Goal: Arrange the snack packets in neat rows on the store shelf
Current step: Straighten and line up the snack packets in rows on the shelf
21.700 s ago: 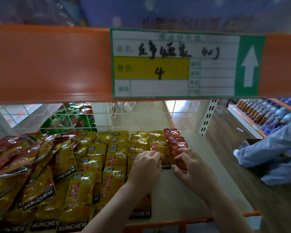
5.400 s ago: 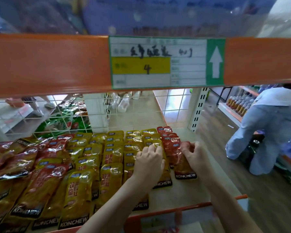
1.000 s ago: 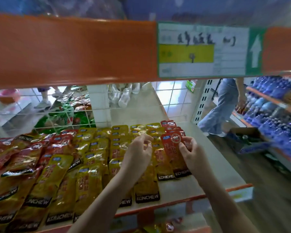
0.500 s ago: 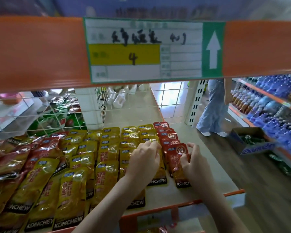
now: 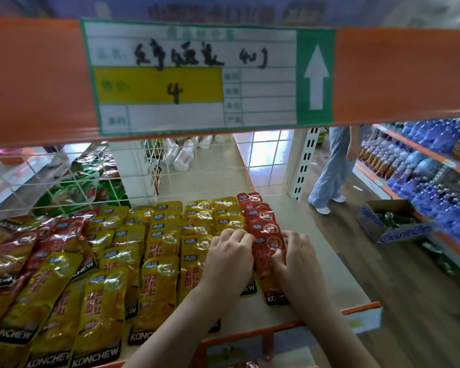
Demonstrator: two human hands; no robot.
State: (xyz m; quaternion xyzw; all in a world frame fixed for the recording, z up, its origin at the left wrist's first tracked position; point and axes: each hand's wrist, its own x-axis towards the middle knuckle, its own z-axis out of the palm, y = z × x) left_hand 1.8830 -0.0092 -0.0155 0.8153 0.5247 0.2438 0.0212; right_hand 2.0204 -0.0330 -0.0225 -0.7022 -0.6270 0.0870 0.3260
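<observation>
I see both hands down on the front red packet [image 5: 270, 264], which was lifted off the row a second ago and now lies flat on the shelf [image 5: 327, 264]. The left hand [image 5: 230, 257] curls its fingers over the packet's left edge; the right hand [image 5: 294, 258] presses its right side. Red packets [image 5: 259, 215] run back behind it, with yellow packets [image 5: 160, 251] in rows just left. An orange beam [image 5: 404, 75] carrying a price label [image 5: 189, 75] blocks the upper view. A person [image 5: 335, 166] now stands in the aisle beside a cardboard box [image 5: 393, 221].
</observation>
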